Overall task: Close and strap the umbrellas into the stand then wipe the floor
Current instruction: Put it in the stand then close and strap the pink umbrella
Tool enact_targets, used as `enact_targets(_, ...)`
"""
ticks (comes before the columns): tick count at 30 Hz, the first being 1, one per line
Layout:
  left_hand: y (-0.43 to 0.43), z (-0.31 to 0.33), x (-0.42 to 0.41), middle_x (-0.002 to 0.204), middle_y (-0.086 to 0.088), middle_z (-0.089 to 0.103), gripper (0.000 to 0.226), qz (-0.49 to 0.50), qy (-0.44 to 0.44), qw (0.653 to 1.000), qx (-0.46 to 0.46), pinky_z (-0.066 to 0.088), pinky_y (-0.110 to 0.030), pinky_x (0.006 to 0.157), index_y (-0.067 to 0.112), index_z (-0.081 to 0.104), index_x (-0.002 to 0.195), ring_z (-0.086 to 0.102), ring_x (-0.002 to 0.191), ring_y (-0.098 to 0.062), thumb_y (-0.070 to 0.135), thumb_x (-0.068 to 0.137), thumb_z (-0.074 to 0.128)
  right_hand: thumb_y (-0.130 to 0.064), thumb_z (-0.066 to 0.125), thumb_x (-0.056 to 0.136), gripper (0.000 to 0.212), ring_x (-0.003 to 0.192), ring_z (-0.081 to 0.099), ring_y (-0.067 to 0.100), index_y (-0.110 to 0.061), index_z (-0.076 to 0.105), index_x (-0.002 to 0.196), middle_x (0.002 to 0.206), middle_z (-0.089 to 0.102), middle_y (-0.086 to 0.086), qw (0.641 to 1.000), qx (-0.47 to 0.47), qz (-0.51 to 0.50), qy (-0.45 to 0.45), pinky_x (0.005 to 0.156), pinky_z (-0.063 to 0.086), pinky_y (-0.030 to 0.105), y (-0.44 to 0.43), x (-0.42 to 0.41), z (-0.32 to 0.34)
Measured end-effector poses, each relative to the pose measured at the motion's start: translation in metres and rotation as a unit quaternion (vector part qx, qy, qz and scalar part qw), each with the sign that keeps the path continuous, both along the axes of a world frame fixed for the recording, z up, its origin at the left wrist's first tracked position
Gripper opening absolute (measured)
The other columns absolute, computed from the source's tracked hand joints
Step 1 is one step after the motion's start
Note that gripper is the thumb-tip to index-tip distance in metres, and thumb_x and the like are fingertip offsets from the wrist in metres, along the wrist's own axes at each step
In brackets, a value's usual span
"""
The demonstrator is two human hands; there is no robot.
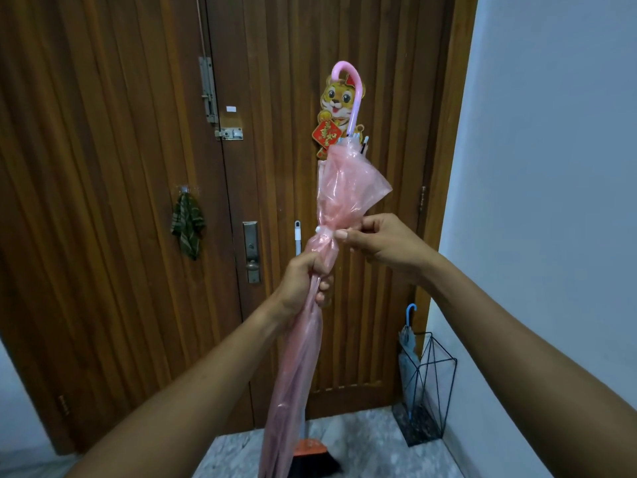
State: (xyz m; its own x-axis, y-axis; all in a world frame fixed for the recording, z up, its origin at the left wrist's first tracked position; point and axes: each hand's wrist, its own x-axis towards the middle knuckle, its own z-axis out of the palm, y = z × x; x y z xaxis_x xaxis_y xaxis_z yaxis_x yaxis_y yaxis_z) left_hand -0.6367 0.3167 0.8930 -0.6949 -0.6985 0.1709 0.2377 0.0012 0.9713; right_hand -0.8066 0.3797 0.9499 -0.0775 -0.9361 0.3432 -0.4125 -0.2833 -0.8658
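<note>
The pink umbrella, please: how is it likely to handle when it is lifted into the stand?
The pink umbrella probably feels light: the left hand holds it up mid-length while the right hand only pinches at the tie. Its thin plastic canopy billows above the tie, so likely floppy and slippery. Long and thin, it may lean in the wire stand.

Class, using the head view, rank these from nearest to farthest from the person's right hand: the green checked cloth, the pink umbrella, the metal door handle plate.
1. pink umbrella: pinched by the right hand at its gathered middle.
2. door handle plate: on the door, left of the umbrella.
3. green checked cloth: hanging on a hook, farther left on the door.
</note>
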Motion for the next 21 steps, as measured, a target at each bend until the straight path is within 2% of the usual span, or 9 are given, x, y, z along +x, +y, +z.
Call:
enact_targets(3, 0.001, 0.002, 0.002, 0.051, 0.002, 0.041, 0.017, -0.066, 0.026, 0.997, 0.026, 0.032, -0.025, 0.044, 0.007, 0.046, 0.08, 0.038, 0.037, -0.01, 0.019, 0.068, 0.043, -0.029, 0.073, 0.09, 0.033, 0.053, 0.055, -0.001, -0.002, 0.072, 0.107, 0.071, 0.068, -0.007, 1.0, 0.003, 0.022, -0.005, 0.05, 0.042, 0.012, 0.004, -0.001, 0.004)
enact_targets(6, 0.0, 0.006, 0.006, 0.054, 0.001, 0.044, 0.02, -0.113, 0.022, 0.993, 0.018, 0.033, -0.025, 0.048, 0.008, 0.054, 0.085, 0.04, 0.039, -0.01, 0.023, 0.072, 0.053, -0.024, 0.071, 0.091, 0.022, 0.067, 0.067, -0.004, -0.007, 0.071, 0.106, 0.076, 0.074, -0.014, 1.0, -0.004, 0.029, -0.011, 0.057, 0.047, 0.007, 0.005, -0.004, 0.004)
enact_targets(10, 0.0, 0.009, 0.01, 0.064, 0.0, 0.051, 0.027, -0.125, -0.025, 0.992, -0.004, 0.039, -0.024, 0.051, 0.01, 0.056, 0.086, 0.045, 0.044, -0.008, 0.027, 0.071, 0.07, -0.02, 0.066, 0.094, 0.015, 0.064, 0.065, -0.005, -0.009, 0.067, 0.104, 0.074, 0.072, -0.016, 0.998, 0.006, 0.056, -0.038, 0.056, 0.048, 0.009, 0.004, -0.004, -0.003)
enact_targets(12, -0.002, 0.007, 0.01, 0.071, -0.004, 0.055, 0.026, -0.122, -0.014, 0.992, 0.015, 0.046, -0.025, 0.055, 0.007, 0.059, 0.087, 0.053, 0.053, -0.013, 0.024, 0.07, 0.07, -0.02, 0.067, 0.093, 0.018, 0.07, 0.067, -0.002, -0.009, 0.067, 0.107, 0.084, 0.073, -0.01, 0.996, 0.008, 0.07, -0.049, 0.06, 0.049, 0.011, 0.002, -0.001, -0.007)
enact_targets(14, -0.006, 0.006, 0.01, 0.078, -0.009, 0.059, 0.024, -0.103, -0.013, 0.995, 0.01, 0.052, -0.033, 0.07, 0.006, 0.063, 0.089, 0.061, 0.067, -0.02, 0.023, 0.073, 0.066, -0.023, 0.07, 0.091, 0.023, 0.08, 0.069, 0.003, -0.007, 0.067, 0.108, 0.094, 0.071, 0.0, 0.997, -0.007, 0.063, -0.041, 0.069, 0.052, 0.016, 0.001, 0.002, -0.01)
enact_targets(16, -0.009, 0.006, 0.009, 0.091, -0.013, 0.063, 0.031, -0.04, -0.057, 0.996, -0.047, 0.051, -0.041, 0.085, 0.007, 0.063, 0.102, 0.065, 0.082, -0.026, 0.026, 0.077, 0.064, -0.024, 0.072, 0.09, 0.027, 0.095, 0.07, 0.016, -0.003, 0.067, 0.106, 0.101, 0.07, 0.011, 0.999, -0.036, 0.028, -0.01, 0.082, 0.054, 0.024, -0.003, 0.004, -0.013)
enact_targets(17, -0.009, 0.006, 0.009, 0.1, -0.014, 0.065, 0.038, 0.007, -0.09, 0.992, -0.087, 0.05, -0.043, 0.086, 0.01, 0.063, 0.109, 0.065, 0.09, -0.028, 0.03, 0.077, 0.066, -0.024, 0.072, 0.09, 0.026, 0.097, 0.07, 0.019, -0.002, 0.067, 0.103, 0.103, 0.07, 0.014, 0.999, -0.051, 0.007, 0.006, 0.084, 0.056, 0.028, -0.006, 0.004, -0.014)
enact_targets(19, -0.005, 0.003, 0.008, 0.118, -0.011, 0.065, 0.049, 0.086, -0.111, 0.982, -0.127, 0.051, -0.037, 0.081, 0.02, 0.058, 0.121, 0.064, 0.106, -0.027, 0.032, 0.075, 0.07, -0.026, 0.075, 0.088, 0.025, 0.092, 0.072, 0.021, -0.004, 0.068, 0.098, 0.098, 0.072, 0.012, 0.996, -0.073, -0.038, 0.045, 0.084, 0.06, 0.037, -0.01, 0.007, -0.017)
enact_targets(21, 0.001, -0.003, 0.004, 0.128, -0.001, 0.059, 0.058, 0.087, -0.099, 0.983, -0.131, 0.049, -0.028, 0.08, 0.023, 0.043, 0.135, 0.06, 0.112, -0.016, 0.019, 0.084, 0.07, -0.032, 0.081, 0.081, 0.03, 0.085, 0.074, 0.021, -0.006, 0.07, 0.089, 0.088, 0.075, 0.007, 0.992, -0.077, -0.071, 0.07, 0.082, 0.061, 0.048, -0.018, 0.011, -0.024)
